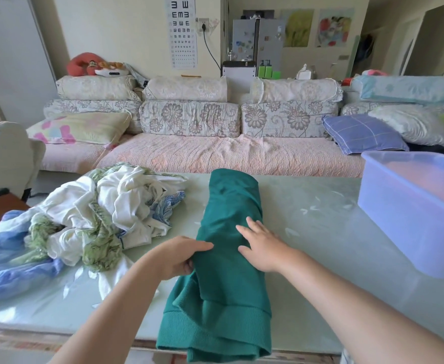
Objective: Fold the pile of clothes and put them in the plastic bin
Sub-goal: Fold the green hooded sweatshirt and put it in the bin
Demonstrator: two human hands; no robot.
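Observation:
A green sweatshirt [226,279] lies folded lengthwise down the middle of the table, its ribbed hem hanging over the near edge. My left hand [177,256] pinches its left edge, thumb on top and fingers tucked under the cloth. My right hand [264,246] lies flat on top of it with straight, spread fingers. A rumpled pile of clothes [89,219], white, green-patterned and blue, sits on the left of the table. The translucent bluish plastic bin [410,211] stands at the right, and I see nothing inside it.
The pale green table [307,219] has its near edge right below my arms. A sofa [215,153] with floral cushions runs behind the table. A chair back with a pale cover [2,156] stands at the far left.

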